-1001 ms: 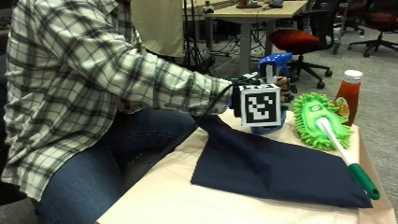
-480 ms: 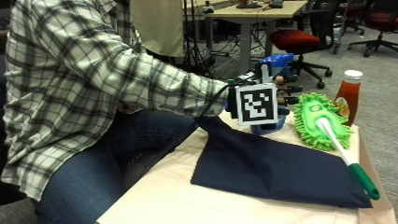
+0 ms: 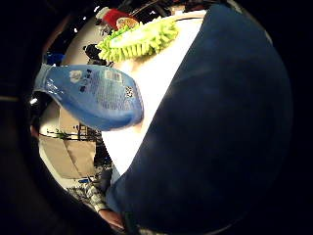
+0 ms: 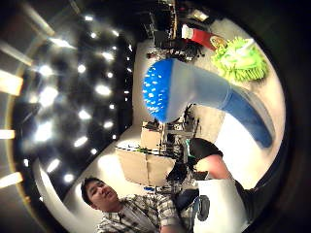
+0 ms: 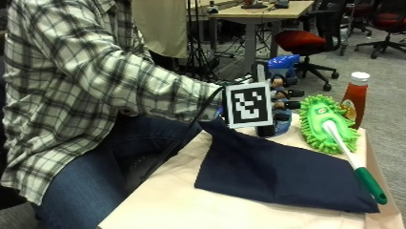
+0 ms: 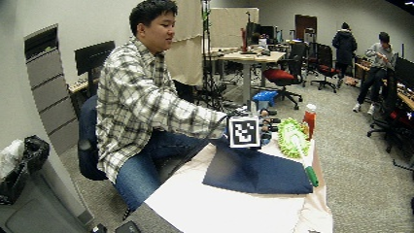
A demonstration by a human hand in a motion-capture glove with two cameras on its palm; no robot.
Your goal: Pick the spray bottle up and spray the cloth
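Note:
A dark blue cloth (image 5: 285,176) lies flat on the pale table (image 5: 171,200); it also fills much of the little finger side palm view (image 3: 220,137). The blue spray bottle (image 5: 283,63) stands upright at the cloth's far edge. My gloved right hand (image 5: 282,94) hovers right in front of the bottle's neck, its fingers reaching out toward it without closing round it. Both palm views show the bottle (image 3: 93,95) (image 4: 194,90) close by but standing free on the table.
A green mop head (image 5: 327,121) with a white and green handle (image 5: 355,167) lies along the cloth's right side. A red sauce bottle (image 5: 354,98) stands behind it at the table's corner. Office chairs and desks sit beyond the table.
My hand has drifted a little to the left, toward the person, while staying level with the bottle. Cloth, bottle and mop have not moved.

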